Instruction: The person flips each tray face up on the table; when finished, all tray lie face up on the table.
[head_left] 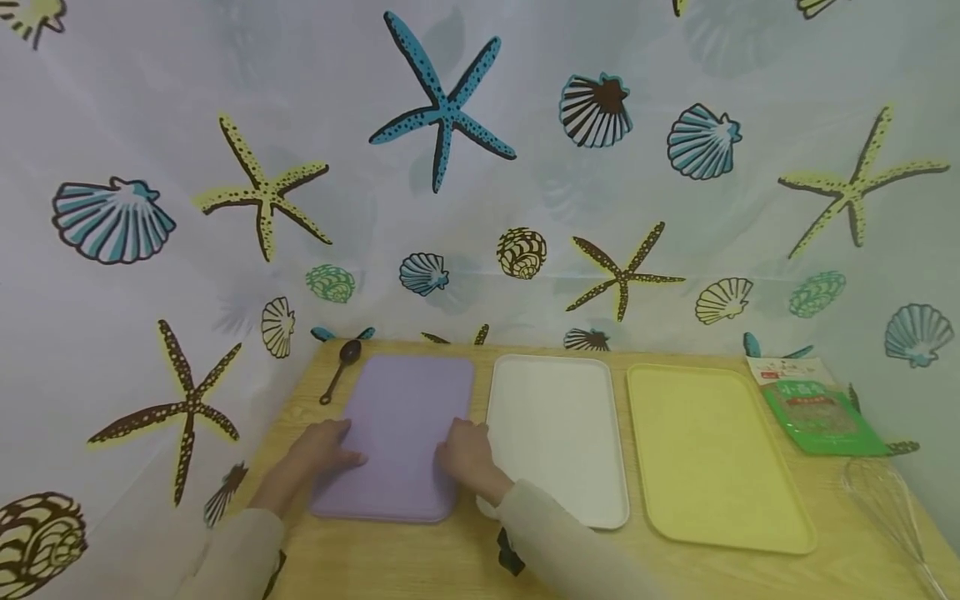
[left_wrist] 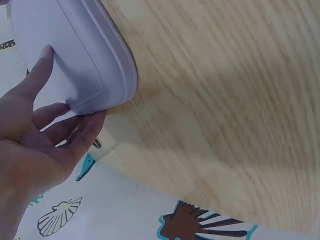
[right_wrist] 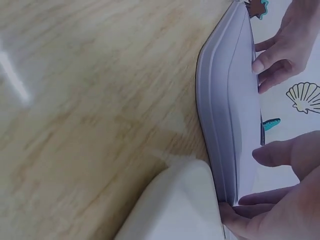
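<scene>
A purple tray (head_left: 408, 437) with a flat top and a stepped rim (left_wrist: 122, 75) lies on the wooden table. At its left edge my left hand (head_left: 318, 454) grips it, the thumb on the top face and the fingers (left_wrist: 82, 132) at the rim. My right hand (head_left: 471, 458) holds the opposite edge, its fingers low at the rim (right_wrist: 227, 200) and its thumb over the top. Close beside the right hand is a white tray (head_left: 555, 442), which the right forearm partly covers at its near left corner. Both hands also show in the right wrist view.
A dark spoon (head_left: 348, 354) lies past the purple tray's far left corner. To the right are a yellow tray (head_left: 712, 450), a green food packet (head_left: 817, 412) and a whisk (head_left: 888, 508). A curtain (head_left: 480, 308) printed with shells and starfish hangs behind the table (head_left: 390, 558).
</scene>
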